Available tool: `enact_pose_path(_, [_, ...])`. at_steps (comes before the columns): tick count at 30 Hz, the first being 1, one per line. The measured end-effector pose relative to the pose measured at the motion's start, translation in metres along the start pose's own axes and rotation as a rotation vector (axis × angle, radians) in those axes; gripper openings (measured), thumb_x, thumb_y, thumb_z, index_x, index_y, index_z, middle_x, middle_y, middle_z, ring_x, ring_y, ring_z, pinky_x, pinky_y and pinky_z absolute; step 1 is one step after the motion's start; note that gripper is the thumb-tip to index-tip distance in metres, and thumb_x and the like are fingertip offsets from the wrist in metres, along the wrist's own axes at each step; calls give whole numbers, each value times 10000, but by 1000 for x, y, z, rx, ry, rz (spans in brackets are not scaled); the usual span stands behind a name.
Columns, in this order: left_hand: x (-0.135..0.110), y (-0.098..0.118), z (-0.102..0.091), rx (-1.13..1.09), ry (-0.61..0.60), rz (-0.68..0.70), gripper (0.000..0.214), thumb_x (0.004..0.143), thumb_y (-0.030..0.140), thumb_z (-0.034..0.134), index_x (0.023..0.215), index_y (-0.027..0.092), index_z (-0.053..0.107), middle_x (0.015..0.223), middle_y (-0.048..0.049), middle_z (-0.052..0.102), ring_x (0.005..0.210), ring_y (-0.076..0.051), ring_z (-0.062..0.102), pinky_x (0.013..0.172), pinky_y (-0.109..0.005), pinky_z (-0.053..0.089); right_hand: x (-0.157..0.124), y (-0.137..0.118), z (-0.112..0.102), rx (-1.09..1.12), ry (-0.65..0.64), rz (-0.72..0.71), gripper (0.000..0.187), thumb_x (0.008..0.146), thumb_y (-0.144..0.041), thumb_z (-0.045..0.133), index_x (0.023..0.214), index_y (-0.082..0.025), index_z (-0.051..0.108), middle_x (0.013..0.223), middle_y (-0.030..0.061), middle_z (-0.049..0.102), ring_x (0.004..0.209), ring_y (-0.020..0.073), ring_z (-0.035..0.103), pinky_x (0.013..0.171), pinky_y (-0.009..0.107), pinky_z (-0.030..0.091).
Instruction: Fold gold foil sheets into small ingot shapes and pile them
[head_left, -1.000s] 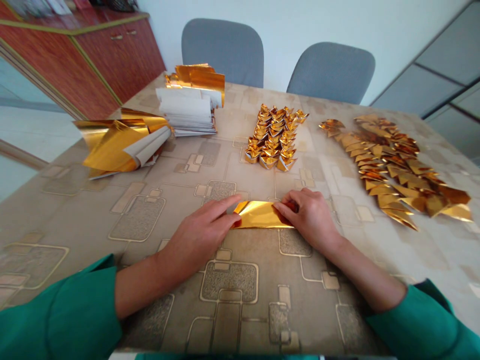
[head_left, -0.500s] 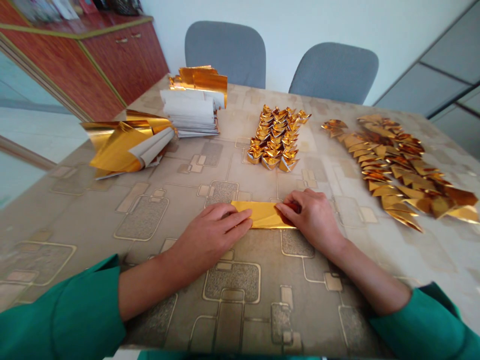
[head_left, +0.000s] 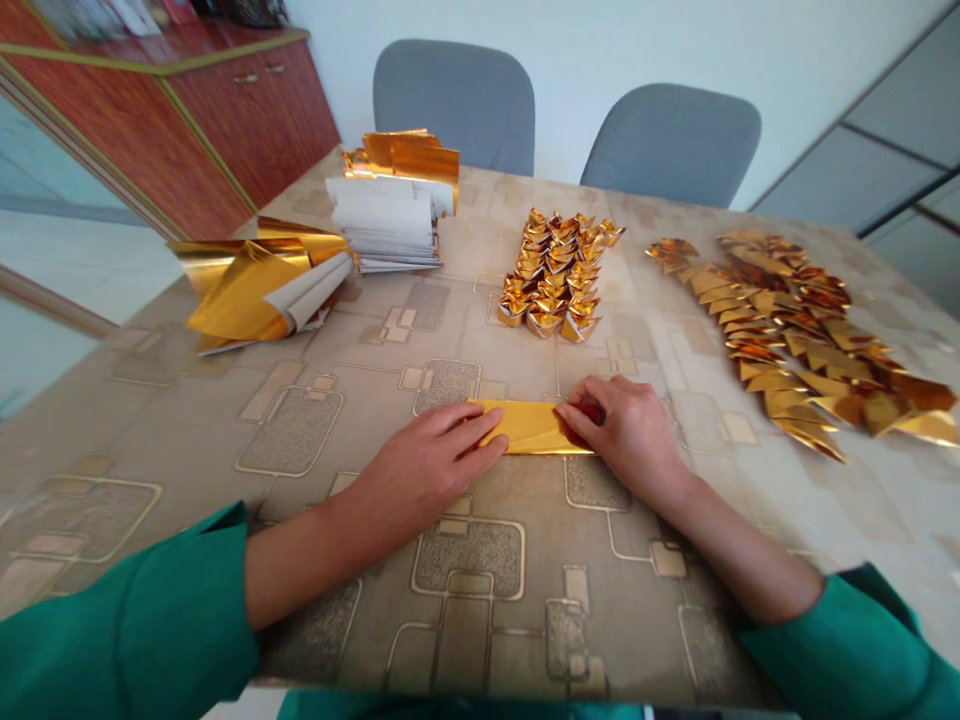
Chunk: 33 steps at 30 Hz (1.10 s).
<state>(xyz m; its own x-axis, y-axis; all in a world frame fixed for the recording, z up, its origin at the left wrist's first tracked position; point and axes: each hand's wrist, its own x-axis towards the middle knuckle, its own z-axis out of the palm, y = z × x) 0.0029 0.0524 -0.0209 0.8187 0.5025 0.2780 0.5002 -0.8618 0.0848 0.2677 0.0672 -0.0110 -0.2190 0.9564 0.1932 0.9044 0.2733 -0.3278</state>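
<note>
A folded strip of gold foil paper (head_left: 531, 428) lies crosswise on the table in front of me. My left hand (head_left: 442, 448) rests over its left end, fingers stretched out and pressing on the paper. At the other end, my right hand (head_left: 626, 425) has its thumb and fingers pinched together on the strip. Part of that end is hidden under the curled fingers. Beyond the strip stand rows of folded gold paper ingots (head_left: 555, 275).
Several folded gold paper pieces (head_left: 795, 340) lie overlapping in rows at the right. At the back left are a stack of white-backed foil sheets (head_left: 386, 225) and a loose pile of gold sheets (head_left: 251, 285). Two grey chairs (head_left: 454, 105) stand behind the patterned table (head_left: 315, 540).
The whole view has shifted slightly. My left fingers have moved a little on the strip, and my right hand keeps its pinch at the right end.
</note>
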Motion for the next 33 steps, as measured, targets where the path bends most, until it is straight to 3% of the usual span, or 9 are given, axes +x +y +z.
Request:
enact_pose_path(4, [2, 0, -2, 2, -43, 18, 365, 949, 136, 455, 1299, 153, 555, 1352, -152, 585, 1257, -240, 521, 1043, -407, 440, -2, -1, -3, -75, 71, -74, 134, 884, -317, 640, 884, -188, 676, 763, 55, 677, 768, 222, 576, 698, 338, 388])
enact_pose_path(8, [4, 2, -4, 40, -63, 41, 436, 934, 121, 467, 1353, 229, 517, 1363, -134, 570, 1263, -238, 514, 1072, -417, 410, -12, -18, -9, -199, 158, -309, 185, 942, -263, 563, 1072, -192, 672, 1131, 103, 675, 1025, 276, 531, 860, 413, 372])
enact_pose_path(12, [4, 2, -2, 80, -72, 60, 441, 931, 139, 477, 1368, 200, 499, 1349, -156, 570, 1257, -248, 512, 1073, -415, 409, -30, -40, -3, -214, 35, -536, 229, 999, -210, 452, 1025, -202, 679, 997, 62, 699, 936, 221, 533, 891, 388, 371])
enact_pose_path(16, [4, 1, -2, 98, -77, 62, 452, 937, 138, 469, 1383, 206, 490, 1349, -156, 567, 1259, -245, 512, 1068, -410, 412, -44, -42, 0, -264, 41, -536, 243, 1003, -235, 449, 1070, -182, 677, 954, 58, 708, 933, 228, 542, 976, 421, 345])
enact_pose_path(22, [4, 1, -8, 138, -139, 39, 468, 934, 133, 496, 1379, 279, 514, 1385, -134, 551, 1265, -250, 515, 1025, -414, 451, -62, -22, -15, -327, 29, -478, 295, 982, -344, 510, 1181, -179, 652, 1103, 62, 712, 996, 245, 563, 1042, 462, 313])
enact_pose_path(26, [1, -5, -12, 146, -186, 20, 494, 947, 134, 490, 1400, 330, 488, 1454, -119, 503, 1306, -264, 492, 992, -430, 466, -71, -9, -19, -333, 85, -453, 267, 980, -321, 520, 1164, -191, 664, 1123, 42, 717, 1007, 240, 580, 1078, 482, 293])
enact_pose_path(33, [-22, -24, -20, 114, -237, 30, 492, 981, 118, 411, 1425, 327, 450, 1518, -14, 442, 1395, -255, 395, 1075, -446, 390, -68, -4, -15, -269, 107, -449, 231, 982, -311, 515, 1071, -199, 697, 1004, 32, 734, 981, 224, 601, 1084, 460, 309])
